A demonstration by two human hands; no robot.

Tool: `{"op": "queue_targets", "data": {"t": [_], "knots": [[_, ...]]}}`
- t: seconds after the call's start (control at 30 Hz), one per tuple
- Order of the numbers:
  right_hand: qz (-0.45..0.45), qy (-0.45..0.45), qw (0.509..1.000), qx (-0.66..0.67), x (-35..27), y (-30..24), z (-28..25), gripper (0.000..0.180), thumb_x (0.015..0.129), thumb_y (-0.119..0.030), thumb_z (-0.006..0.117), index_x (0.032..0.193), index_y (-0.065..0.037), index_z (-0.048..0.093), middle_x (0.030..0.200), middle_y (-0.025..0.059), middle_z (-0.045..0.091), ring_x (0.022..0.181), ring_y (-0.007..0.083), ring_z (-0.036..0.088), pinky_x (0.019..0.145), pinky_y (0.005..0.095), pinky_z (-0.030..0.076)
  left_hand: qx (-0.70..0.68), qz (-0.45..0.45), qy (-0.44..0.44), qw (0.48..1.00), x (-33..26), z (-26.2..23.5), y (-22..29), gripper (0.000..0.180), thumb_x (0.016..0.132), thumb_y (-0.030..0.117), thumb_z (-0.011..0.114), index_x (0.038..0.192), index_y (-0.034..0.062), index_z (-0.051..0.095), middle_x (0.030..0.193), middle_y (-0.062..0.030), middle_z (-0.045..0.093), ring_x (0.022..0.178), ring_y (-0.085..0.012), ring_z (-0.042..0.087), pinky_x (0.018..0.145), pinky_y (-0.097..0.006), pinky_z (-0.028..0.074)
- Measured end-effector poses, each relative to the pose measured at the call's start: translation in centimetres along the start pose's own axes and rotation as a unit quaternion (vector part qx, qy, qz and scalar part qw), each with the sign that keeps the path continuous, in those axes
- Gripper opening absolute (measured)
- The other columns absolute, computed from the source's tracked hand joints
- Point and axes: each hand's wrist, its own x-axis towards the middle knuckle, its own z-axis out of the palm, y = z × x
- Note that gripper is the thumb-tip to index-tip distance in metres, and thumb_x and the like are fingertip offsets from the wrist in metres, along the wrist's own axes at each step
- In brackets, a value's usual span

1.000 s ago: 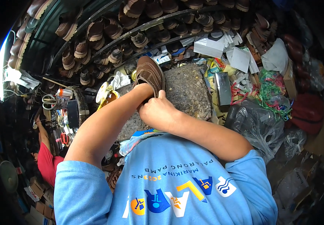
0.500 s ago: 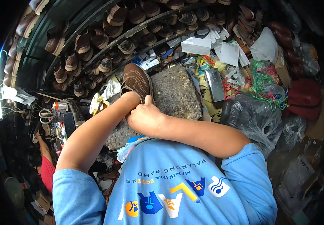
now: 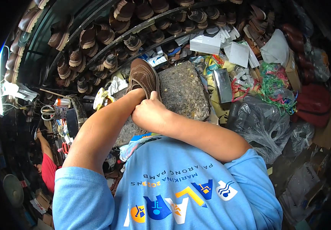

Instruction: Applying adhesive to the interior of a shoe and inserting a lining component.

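Note:
A brown lace-less-looking shoe [image 3: 145,73] with pale stitching and a light sole edge lies over the left part of a rough grey stone block [image 3: 182,90], its toe pointing away from me. My left hand [image 3: 137,94] reaches into the shoe's opening; only the wrist end shows, and the fingers are hidden inside. Against the near right side of the shoe, my right hand [image 3: 150,114] is closed, with one digit pressed along the sole edge. Its other fingers curl out of sight beneath. My forearms converge at the shoe.
Shelves packed with brown shoes [image 3: 124,11] curve behind the block. To the right lie a dark box [image 3: 223,85], tangled green and red string [image 3: 272,86] and clear plastic bags [image 3: 263,126]. Scissors [image 3: 47,112] hang at left, near another person's red sleeve [image 3: 48,172].
The view has shifted slightly, so the block and shoe appear a little higher and farther right. Both hands keep nearly the same hold at the shoe.

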Motion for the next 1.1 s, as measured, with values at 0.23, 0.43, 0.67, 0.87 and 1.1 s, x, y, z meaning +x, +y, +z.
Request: {"op": "queue_targets", "data": {"t": [0.23, 0.43, 0.67, 0.87, 1.1], "knots": [[0.016, 0.061, 0.998, 0.003, -0.2, -0.1, 1.2, 0.014, 0.087, -0.012, 0.061, 0.092, -0.011, 0.074, 0.075, 0.005, 0.075, 0.067, 0.025, 0.073, 0.081, 0.0563, 0.04, 0.016, 0.024, -0.02, 0.999, 0.1, -0.7, 0.6, 0.019, 0.085, 0.018, 0.066, 0.091, 0.0035, 0.078, 0.091, -0.0196, 0.075, 0.088, -0.0368, 0.072, 0.076, -0.046, 0.055], [-0.01, 0.03, 0.999, 0.012, -0.6, 0.2, 0.2, 0.014, 0.086, -0.012, 0.062, 0.082, -0.014, 0.075, 0.076, 0.0039, 0.074, 0.073, 0.0241, 0.074, 0.081, 0.0549, 0.04, 0.021, 0.04, -0.032, 0.998, -0.4, -1.0, 1.0, 0.019, 0.084, 0.017, 0.066, 0.091, 0.003, 0.078, 0.091, -0.0198, 0.075, 0.088, -0.037, 0.072, 0.076, -0.046, 0.055], [-0.007, 0.034, 0.999, 0.001, -0.4, 0.1, 0.9, 0.015, 0.085, -0.012, 0.062, 0.079, -0.016, 0.075, 0.076, 0.0023, 0.074, 0.073, 0.0233, 0.073, 0.082, 0.0553, 0.04, 0.032, 0.065, -0.046, 0.996, -0.7, -1.9, 1.6, 0.019, 0.083, 0.016, 0.067, 0.09, 0.0025, 0.077, 0.09, -0.02, 0.075, 0.087, -0.0373, 0.072, 0.076, -0.046, 0.054], [-0.015, 0.032, 0.999, 0.002, -0.5, 0.3, 0.1, 0.017, 0.086, -0.012, 0.062, 0.077, -0.017, 0.074, 0.073, 0.0016, 0.072, 0.073, 0.0233, 0.073, 0.08, 0.0537, 0.041, 0.032, 0.079, -0.058, 0.995, -1.6, -2.3, 2.0, 0.019, 0.082, 0.015, 0.067, 0.09, 0.002, 0.077, 0.09, -0.0202, 0.074, 0.086, -0.0375, 0.072, 0.076, -0.045, 0.054], [0.0, 0.038, 0.999, -0.01, -0.4, 0.2, 0.4, 0.016, 0.086, -0.011, 0.06, 0.098, -0.006, 0.069, 0.073, 0.0073, 0.073, 0.065, 0.0258, 0.073, 0.078, 0.0556, 0.041, 0.048, 0.097, -0.071, 0.992, -3.6, -4.3, 2.0, 0.019, 0.081, 0.015, 0.068, 0.09, 0.0014, 0.077, 0.09, -0.0204, 0.074, 0.085, -0.0377, 0.071, 0.076, -0.045, 0.054]]}}
